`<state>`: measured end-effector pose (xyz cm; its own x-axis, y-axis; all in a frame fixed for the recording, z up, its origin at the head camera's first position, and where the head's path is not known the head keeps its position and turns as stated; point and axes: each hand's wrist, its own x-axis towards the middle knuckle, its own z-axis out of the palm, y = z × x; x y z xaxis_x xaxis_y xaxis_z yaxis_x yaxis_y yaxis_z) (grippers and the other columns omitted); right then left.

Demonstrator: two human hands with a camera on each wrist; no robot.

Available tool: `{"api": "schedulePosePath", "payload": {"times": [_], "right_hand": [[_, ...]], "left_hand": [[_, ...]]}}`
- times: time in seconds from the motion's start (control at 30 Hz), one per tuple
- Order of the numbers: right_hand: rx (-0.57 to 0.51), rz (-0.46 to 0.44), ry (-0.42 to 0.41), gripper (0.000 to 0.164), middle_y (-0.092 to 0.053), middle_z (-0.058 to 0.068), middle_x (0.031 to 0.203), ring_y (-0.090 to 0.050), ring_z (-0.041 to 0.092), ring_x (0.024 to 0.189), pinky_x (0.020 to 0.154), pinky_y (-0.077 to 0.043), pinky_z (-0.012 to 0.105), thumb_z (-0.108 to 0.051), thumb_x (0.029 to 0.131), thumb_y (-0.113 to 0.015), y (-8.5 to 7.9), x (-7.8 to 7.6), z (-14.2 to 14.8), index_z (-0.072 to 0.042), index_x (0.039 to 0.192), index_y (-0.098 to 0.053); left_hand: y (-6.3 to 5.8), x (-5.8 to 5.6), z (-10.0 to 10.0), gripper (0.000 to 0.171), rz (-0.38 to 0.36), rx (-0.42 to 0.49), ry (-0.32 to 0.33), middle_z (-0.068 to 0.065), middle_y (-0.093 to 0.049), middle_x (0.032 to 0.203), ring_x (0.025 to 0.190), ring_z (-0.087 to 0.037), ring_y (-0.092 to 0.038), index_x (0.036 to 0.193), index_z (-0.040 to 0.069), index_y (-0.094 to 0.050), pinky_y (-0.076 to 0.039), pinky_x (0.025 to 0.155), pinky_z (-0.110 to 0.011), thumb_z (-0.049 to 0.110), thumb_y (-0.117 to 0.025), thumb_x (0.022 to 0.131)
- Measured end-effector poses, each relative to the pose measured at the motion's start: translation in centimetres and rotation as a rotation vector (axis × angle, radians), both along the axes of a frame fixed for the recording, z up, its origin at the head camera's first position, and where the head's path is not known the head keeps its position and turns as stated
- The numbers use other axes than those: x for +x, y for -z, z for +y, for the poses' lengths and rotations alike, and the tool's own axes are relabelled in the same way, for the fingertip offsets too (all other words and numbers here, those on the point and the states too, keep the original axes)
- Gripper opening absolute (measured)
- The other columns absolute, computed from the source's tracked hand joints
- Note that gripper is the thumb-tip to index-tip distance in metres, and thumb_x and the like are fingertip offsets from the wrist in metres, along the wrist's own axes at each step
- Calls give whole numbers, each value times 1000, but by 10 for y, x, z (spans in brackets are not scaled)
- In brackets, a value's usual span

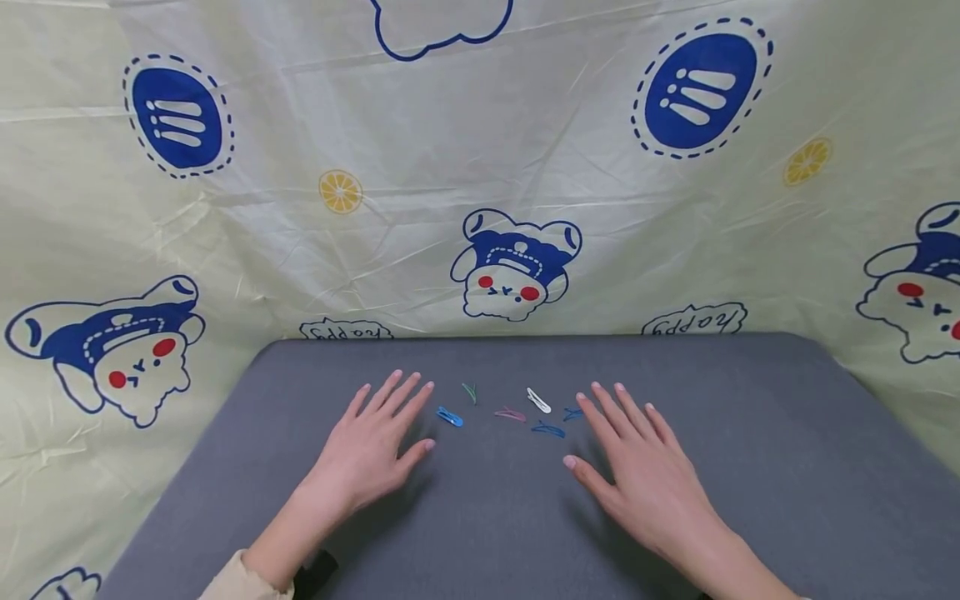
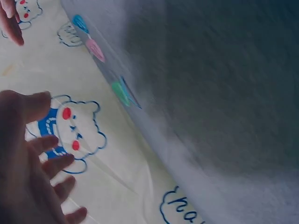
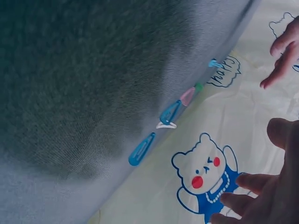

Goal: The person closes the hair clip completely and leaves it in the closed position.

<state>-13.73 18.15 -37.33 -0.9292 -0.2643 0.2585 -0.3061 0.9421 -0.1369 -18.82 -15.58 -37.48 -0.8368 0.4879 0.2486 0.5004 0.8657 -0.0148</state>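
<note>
Several snap hair clips lie spread on the dark grey tabletop. Nearest my left hand [image 1: 371, 450] is a bright blue clip [image 1: 450, 417], just off its fingertips, and a thin green clip [image 1: 470, 393] lies a little beyond. A pink clip [image 1: 510, 414] and a white clip [image 1: 538, 401] are in the middle, with a darker blue clip [image 1: 548, 430] in front of them. Another blue clip [image 1: 573, 413] sits close to the index finger of my right hand [image 1: 648, 479]. Both hands are held over the table, palms down, fingers spread, with nothing in them.
The grey table [image 1: 480, 533] has rounded far corners. Behind it hangs a pale cloth [image 1: 420, 258] printed with bears, orange slices and blue shapes. A beige sleeve [image 1: 243, 579] and a black band [image 1: 318, 573] show at the left wrist.
</note>
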Motion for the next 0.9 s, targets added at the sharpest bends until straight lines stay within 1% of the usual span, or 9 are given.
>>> {"api": "schedulePosePath", "payload": {"times": [0.13, 0.3, 0.37, 0.43, 0.53, 0.67, 0.77, 0.9], "right_hand": [[2, 58, -60, 75, -27, 7, 160, -18, 30, 147, 117, -4, 49, -56, 94, -56, 3, -10, -2, -18, 154, -34], [4, 106, -138, 71, -34, 8, 156, -25, 29, 145, 115, -15, 52, -49, 93, -62, 6, -21, -8, -15, 152, -39], [8, 115, -162, 70, -37, 7, 155, -28, 28, 144, 113, -19, 54, -47, 93, -63, 7, -25, -12, -15, 151, -40], [3, 119, -184, 69, -38, 6, 154, -30, 28, 143, 113, -20, 54, -46, 93, -64, 9, -28, -16, -15, 150, -41], [-12, 123, -218, 67, -39, 5, 153, -33, 27, 141, 112, -22, 53, -43, 93, -65, 10, -32, -22, -15, 149, -43], [-53, 115, -264, 62, -44, 5, 150, -38, 26, 138, 111, -27, 51, -38, 94, -66, 10, -37, -29, -13, 147, -46], [-96, 93, -292, 57, -47, 6, 147, -41, 26, 135, 109, -31, 50, -33, 94, -66, 12, -42, -35, -11, 144, -49], [-155, 47, -316, 51, -51, 6, 144, -44, 25, 133, 106, -36, 49, -29, 96, -65, 15, -47, -44, -11, 142, -52]], "left_hand": [[0, -10, -5, 62, 1, 52, 93, -1, -32, 157, 147, -19, -20, 153, 18, -38, -17, 116, -49, 41, -57, 98], [2, -23, -14, 55, -14, 115, 177, -4, -40, 153, 144, -21, -28, 149, 13, -44, -21, 115, -46, 29, -59, 98], [3, -27, -16, 53, -34, 148, 202, -6, -43, 151, 143, -22, -31, 147, 11, -46, -23, 114, -46, 24, -60, 98], [5, -31, -19, 51, -64, 188, 222, -6, -45, 149, 142, -23, -33, 145, 9, -48, -26, 113, -46, 21, -62, 97], [8, -37, -21, 50, -115, 243, 234, -6, -46, 148, 141, -23, -35, 143, 8, -50, -29, 112, -45, 18, -63, 96], [9, -43, -24, 50, -182, 320, 224, -6, -48, 146, 139, -23, -38, 141, 9, -53, -32, 110, -46, 19, -67, 94], [9, -49, -25, 47, -208, 389, 223, -7, -53, 141, 135, -24, -43, 137, 9, -56, -36, 107, -46, 18, -70, 93], [11, -57, -25, 41, -217, 462, 239, -8, -60, 132, 126, -25, -52, 130, 7, -61, -40, 103, -46, 12, -72, 91]]}}
